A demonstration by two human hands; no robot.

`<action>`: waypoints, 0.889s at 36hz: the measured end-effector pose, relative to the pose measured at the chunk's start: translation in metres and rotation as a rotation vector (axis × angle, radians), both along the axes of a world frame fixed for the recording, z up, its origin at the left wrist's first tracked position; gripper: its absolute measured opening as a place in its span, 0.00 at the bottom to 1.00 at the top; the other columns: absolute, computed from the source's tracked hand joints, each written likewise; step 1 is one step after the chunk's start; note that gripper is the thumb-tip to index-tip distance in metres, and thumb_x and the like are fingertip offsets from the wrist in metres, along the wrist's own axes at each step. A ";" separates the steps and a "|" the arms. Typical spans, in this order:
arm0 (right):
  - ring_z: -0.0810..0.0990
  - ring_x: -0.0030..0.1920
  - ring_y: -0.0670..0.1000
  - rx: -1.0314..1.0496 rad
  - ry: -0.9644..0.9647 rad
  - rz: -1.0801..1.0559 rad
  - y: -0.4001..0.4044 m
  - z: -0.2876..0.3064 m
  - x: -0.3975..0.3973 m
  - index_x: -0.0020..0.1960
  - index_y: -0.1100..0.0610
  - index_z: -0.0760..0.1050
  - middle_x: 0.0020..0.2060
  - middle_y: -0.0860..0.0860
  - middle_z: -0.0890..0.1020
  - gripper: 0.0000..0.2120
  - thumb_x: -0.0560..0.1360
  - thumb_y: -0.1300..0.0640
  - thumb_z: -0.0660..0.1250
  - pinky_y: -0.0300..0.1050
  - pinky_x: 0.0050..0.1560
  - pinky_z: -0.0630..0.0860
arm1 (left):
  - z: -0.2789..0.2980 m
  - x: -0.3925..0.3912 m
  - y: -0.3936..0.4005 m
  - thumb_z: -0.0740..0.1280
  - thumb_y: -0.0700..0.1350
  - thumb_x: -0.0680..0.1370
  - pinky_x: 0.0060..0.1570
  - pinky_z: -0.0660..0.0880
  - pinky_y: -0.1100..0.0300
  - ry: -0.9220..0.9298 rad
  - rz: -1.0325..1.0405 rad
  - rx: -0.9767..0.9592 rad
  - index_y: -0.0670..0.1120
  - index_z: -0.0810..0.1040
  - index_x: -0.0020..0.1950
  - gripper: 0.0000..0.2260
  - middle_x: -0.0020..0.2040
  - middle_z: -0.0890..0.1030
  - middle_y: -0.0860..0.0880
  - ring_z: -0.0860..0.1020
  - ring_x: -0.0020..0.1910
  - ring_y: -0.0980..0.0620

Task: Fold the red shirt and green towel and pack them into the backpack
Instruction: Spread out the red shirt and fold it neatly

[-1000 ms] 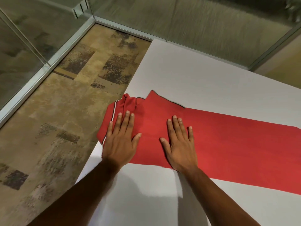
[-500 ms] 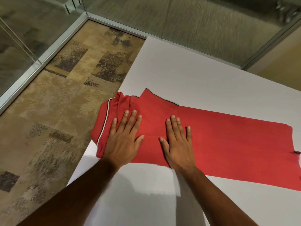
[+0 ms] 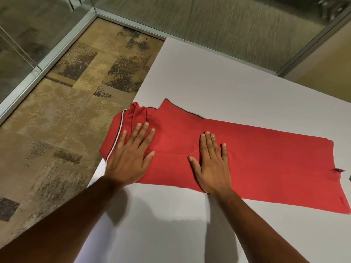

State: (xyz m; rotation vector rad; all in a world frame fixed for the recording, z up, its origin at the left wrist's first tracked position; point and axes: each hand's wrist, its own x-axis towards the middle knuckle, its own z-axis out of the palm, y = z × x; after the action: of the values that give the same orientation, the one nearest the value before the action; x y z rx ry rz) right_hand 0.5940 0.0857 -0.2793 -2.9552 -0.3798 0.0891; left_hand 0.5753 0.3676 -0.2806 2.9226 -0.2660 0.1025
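Left hand: the left hand (image 3: 131, 158) lies flat, palm down, fingers straight and a little spread, pressing on the collar end of the red shirt (image 3: 256, 160); its thumb points toward the other hand
Right hand: the right hand (image 3: 212, 164) also lies flat and palm down on the cloth, fingers straight and close together, thumb stretched out to the left; neither hand curls round or pinches anything
Between the hands: the two are apart, with a band of bare red cloth and a curved seam line between the thumbs
Red shirt: folded into a long narrow strip that runs from the table's left edge away to the right, lying flat on the table top; the collar end, with a thin white trim line (image 3: 115, 143), hangs slightly past the table's left edge beside the left hand
Far end of shirt: the hem lies near the right border of the view, with a small dark tag (image 3: 338, 170) sticking out of it
Table: a white table (image 3: 218, 78), the shirt across its middle, both forearms reaching over its near part
Floor: patterned tan and dark carpet (image 3: 66, 103) to the left of the table
Walls: glass panels in metal frames (image 3: 62, 46) stand along the far side and the left
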 end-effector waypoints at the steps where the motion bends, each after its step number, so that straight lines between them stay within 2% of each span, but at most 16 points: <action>1: 0.41 0.83 0.48 0.001 -0.002 0.000 0.000 0.000 0.000 0.85 0.54 0.43 0.84 0.49 0.45 0.36 0.85 0.34 0.44 0.60 0.82 0.45 | 0.000 0.000 0.000 0.53 0.57 0.83 0.79 0.53 0.41 0.002 0.001 -0.007 0.50 0.52 0.84 0.30 0.84 0.50 0.50 0.48 0.83 0.52; 5: 0.41 0.83 0.48 0.024 0.005 -0.002 0.002 0.002 0.001 0.85 0.54 0.46 0.84 0.49 0.48 0.38 0.84 0.32 0.44 0.60 0.82 0.43 | 0.001 0.003 -0.005 0.53 0.56 0.84 0.79 0.53 0.41 -0.015 0.031 -0.135 0.47 0.58 0.83 0.28 0.84 0.54 0.49 0.49 0.83 0.52; 8: 0.49 0.83 0.50 0.124 -0.025 -0.040 0.005 0.010 0.005 0.84 0.55 0.53 0.83 0.52 0.57 0.37 0.84 0.33 0.48 0.58 0.82 0.43 | 0.010 0.018 -0.016 0.57 0.52 0.84 0.79 0.56 0.45 -0.114 0.057 -0.290 0.43 0.67 0.79 0.24 0.82 0.62 0.47 0.56 0.82 0.52; 9: 0.55 0.82 0.52 0.160 -0.049 -0.063 0.008 0.014 0.008 0.83 0.56 0.57 0.81 0.53 0.62 0.35 0.84 0.34 0.51 0.58 0.82 0.46 | 0.015 0.026 -0.020 0.58 0.50 0.84 0.78 0.58 0.48 -0.144 0.071 -0.327 0.43 0.69 0.77 0.23 0.80 0.65 0.46 0.59 0.81 0.51; 11: 0.67 0.76 0.56 0.239 -0.100 -0.115 0.014 0.022 0.020 0.80 0.57 0.63 0.75 0.55 0.72 0.31 0.84 0.40 0.60 0.59 0.79 0.58 | 0.024 0.046 -0.029 0.60 0.48 0.83 0.76 0.63 0.49 -0.149 0.116 -0.365 0.43 0.70 0.76 0.22 0.77 0.70 0.45 0.65 0.78 0.48; 13: 0.74 0.68 0.57 0.341 -0.103 -0.182 0.022 0.031 0.037 0.77 0.58 0.67 0.68 0.55 0.77 0.28 0.81 0.47 0.67 0.58 0.70 0.69 | 0.032 0.069 -0.037 0.62 0.47 0.83 0.74 0.66 0.46 -0.086 0.180 -0.391 0.42 0.69 0.76 0.21 0.73 0.74 0.43 0.70 0.74 0.45; 14: 0.75 0.65 0.58 0.395 -0.090 -0.215 0.026 0.035 0.046 0.75 0.59 0.69 0.65 0.55 0.79 0.27 0.81 0.49 0.68 0.56 0.66 0.71 | 0.035 0.081 -0.040 0.62 0.47 0.84 0.72 0.67 0.45 -0.042 0.220 -0.400 0.42 0.69 0.75 0.21 0.72 0.75 0.43 0.71 0.72 0.44; 19: 0.78 0.63 0.54 0.596 0.144 -0.431 0.039 0.053 0.094 0.74 0.59 0.70 0.62 0.55 0.80 0.25 0.79 0.52 0.69 0.47 0.63 0.73 | 0.048 0.137 -0.045 0.62 0.48 0.84 0.63 0.71 0.44 0.167 0.373 -0.379 0.41 0.74 0.71 0.18 0.66 0.79 0.41 0.74 0.66 0.40; 23: 0.82 0.58 0.55 0.603 0.242 -0.497 0.038 0.058 0.116 0.67 0.59 0.75 0.58 0.54 0.83 0.20 0.77 0.57 0.71 0.48 0.60 0.77 | 0.054 0.162 -0.047 0.64 0.46 0.83 0.65 0.70 0.43 0.261 0.413 -0.329 0.41 0.73 0.70 0.17 0.67 0.77 0.41 0.73 0.67 0.40; 26: 0.82 0.54 0.53 0.583 0.253 -0.491 0.035 0.056 0.119 0.65 0.58 0.77 0.56 0.52 0.83 0.18 0.76 0.59 0.72 0.47 0.57 0.78 | 0.056 0.170 -0.051 0.65 0.42 0.81 0.61 0.71 0.45 0.333 0.426 -0.264 0.43 0.75 0.65 0.13 0.63 0.78 0.42 0.74 0.64 0.39; 28: 0.82 0.53 0.53 0.580 0.258 -0.485 0.034 0.054 0.119 0.64 0.57 0.78 0.55 0.52 0.82 0.17 0.75 0.60 0.72 0.48 0.57 0.79 | 0.056 0.172 -0.052 0.65 0.39 0.80 0.58 0.71 0.47 0.350 0.440 -0.250 0.45 0.76 0.58 0.08 0.60 0.80 0.42 0.75 0.61 0.39; 32: 0.84 0.50 0.55 0.643 0.270 -0.503 0.032 0.051 0.117 0.62 0.57 0.80 0.52 0.52 0.83 0.16 0.75 0.61 0.72 0.54 0.56 0.82 | 0.055 0.171 -0.052 0.64 0.39 0.80 0.60 0.69 0.49 0.262 0.422 -0.309 0.44 0.79 0.63 0.12 0.61 0.80 0.44 0.73 0.65 0.41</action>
State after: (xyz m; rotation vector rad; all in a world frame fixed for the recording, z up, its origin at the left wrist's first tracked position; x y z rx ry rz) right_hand 0.7109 0.1179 -0.2285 -2.2728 0.3202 0.2453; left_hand 0.7468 0.3160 -0.2259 2.5976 0.3752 -0.1625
